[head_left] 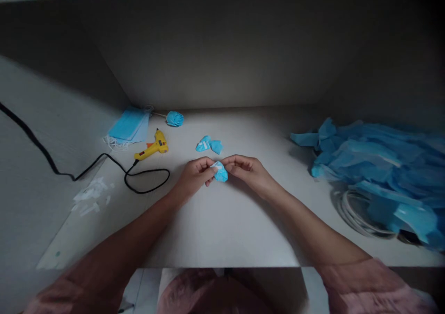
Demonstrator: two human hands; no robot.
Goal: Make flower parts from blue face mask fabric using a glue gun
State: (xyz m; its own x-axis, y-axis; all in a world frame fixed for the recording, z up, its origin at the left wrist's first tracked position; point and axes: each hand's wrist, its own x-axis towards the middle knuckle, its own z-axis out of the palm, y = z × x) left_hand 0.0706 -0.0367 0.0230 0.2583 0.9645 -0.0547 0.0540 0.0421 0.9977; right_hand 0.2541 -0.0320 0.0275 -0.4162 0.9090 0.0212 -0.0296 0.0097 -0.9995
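Note:
Between my hands is a small blue fabric petal (220, 174) with a white strip on its upper part. My left hand (199, 174) pinches its left side between thumb and fingers. On the other side my right hand (247, 169) has thumb and finger closed at the petal's upper right edge. Just beyond my hands lie a blue piece with white strips (203, 143) and a smaller blue piece (216, 146), side by side on the table. Farther back rests a blue fabric rose (174, 118) on a thin stick.
A yellow glue gun (153, 147) lies at left, its black cord (146, 192) looping over the table. Behind it are stacked blue face masks (128, 124). White scraps (91, 194) lie at far left. A blue fabric heap (371, 156) and coiled cable (358, 216) fill the right.

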